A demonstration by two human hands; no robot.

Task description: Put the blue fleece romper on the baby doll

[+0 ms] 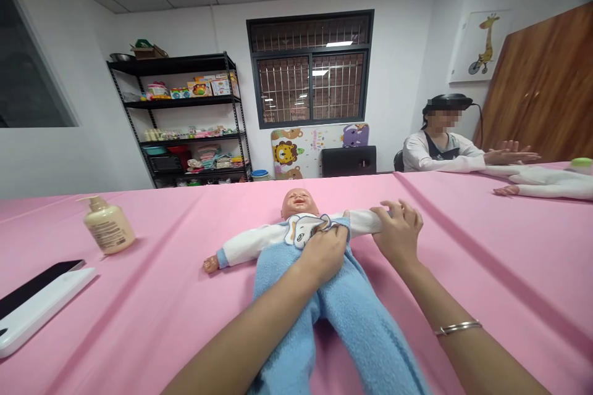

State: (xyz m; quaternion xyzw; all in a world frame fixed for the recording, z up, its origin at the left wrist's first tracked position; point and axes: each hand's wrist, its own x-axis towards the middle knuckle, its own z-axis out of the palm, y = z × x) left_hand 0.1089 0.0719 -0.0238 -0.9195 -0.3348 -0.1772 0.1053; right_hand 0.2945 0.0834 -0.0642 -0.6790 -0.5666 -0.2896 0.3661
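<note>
Our left forearm [241,334] and right forearm [482,359] are bare, and a slim, polished silver bangle [458,328] circles the right one, just above the wrist.

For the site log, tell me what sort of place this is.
Probably a baby-care training room: a baby doll lies on a pink-covered table beside a pump bottle of lotion, a second doll lies further along, and a black metal shelf unit holds toys and folded clothes.

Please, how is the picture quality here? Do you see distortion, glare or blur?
Head view: wide-angle distortion bends the table edge and enlarges the left forearm; the window shows bright reflections; the face of the seated person is pixelated; the doll looks sharp.
</note>
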